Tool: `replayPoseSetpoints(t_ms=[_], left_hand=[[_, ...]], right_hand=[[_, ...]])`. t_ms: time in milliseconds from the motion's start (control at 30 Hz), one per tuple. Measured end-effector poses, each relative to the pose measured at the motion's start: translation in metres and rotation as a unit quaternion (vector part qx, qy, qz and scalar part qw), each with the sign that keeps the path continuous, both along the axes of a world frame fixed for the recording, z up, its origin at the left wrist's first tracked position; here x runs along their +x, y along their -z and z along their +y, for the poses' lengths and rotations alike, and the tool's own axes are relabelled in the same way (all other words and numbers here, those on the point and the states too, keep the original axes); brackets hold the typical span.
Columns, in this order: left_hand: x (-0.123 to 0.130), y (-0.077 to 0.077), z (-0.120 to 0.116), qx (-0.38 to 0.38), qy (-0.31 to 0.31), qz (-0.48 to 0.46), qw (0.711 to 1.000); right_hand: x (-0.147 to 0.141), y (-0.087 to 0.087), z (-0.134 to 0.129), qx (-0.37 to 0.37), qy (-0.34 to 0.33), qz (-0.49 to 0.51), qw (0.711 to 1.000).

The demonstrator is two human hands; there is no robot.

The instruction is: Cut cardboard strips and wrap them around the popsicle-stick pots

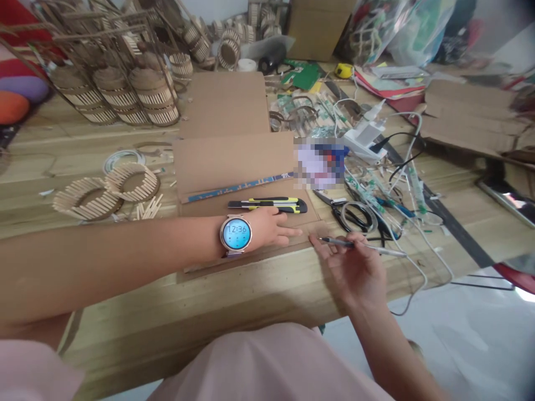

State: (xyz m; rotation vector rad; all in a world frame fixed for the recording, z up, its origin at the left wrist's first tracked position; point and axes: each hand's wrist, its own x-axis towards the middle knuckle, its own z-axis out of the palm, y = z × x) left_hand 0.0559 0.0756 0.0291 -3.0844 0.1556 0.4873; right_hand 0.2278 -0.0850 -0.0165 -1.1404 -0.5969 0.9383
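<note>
Perhaps the cardboard point(209, 206) could slip if the left hand point(265, 227), fingers spread atop, presses lightly, jogging the cutter point(267, 205) at its twelve o'clock and the pen point(388, 251) the right hand point(359, 273) pinches at three.

Flat brown cardboard sheet point(213, 209) lies near the front edge of a pale wooden table point(251, 298). Slim yellow-and-black utility knife point(267, 205) with a silvery metal strip rests flat on it, nose to the left. Slender silver pen point(382, 250) with dark grip is held near level by the sheet's right end, tip leftward; contact unclear.
</note>
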Motion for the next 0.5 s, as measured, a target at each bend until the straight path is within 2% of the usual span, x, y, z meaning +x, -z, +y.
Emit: replayPoseSetpoints(t_ms=[67, 167, 300, 400, 500], left_hand=[[0.001, 0.002, 0.001, -0.004, 0.0, -0.007, 1.0], [0.001, 0.003, 0.001, -0.003, 0.0, -0.011, 1.0], [0.003, -0.001, -0.001, 0.008, 0.002, 0.013, 1.0], [0.003, -0.003, -0.001, -0.001, -0.002, 0.026, 1.0], [0.003, -0.003, -0.001, -0.014, -0.005, 0.024, 1.0]], right_hand=[[-0.003, 0.001, -0.003, 0.012, 0.005, -0.018, 1.0], [-0.014, 0.001, -0.011, 0.012, -0.016, -0.133, 0.991], [-0.038, 0.003, -0.018, -0.035, -0.074, -0.293, 0.953], [-0.055, 0.003, -0.016, -0.059, -0.081, -0.341, 0.935], [-0.065, 0.003, -0.011, -0.055, -0.085, -0.353, 0.93]])
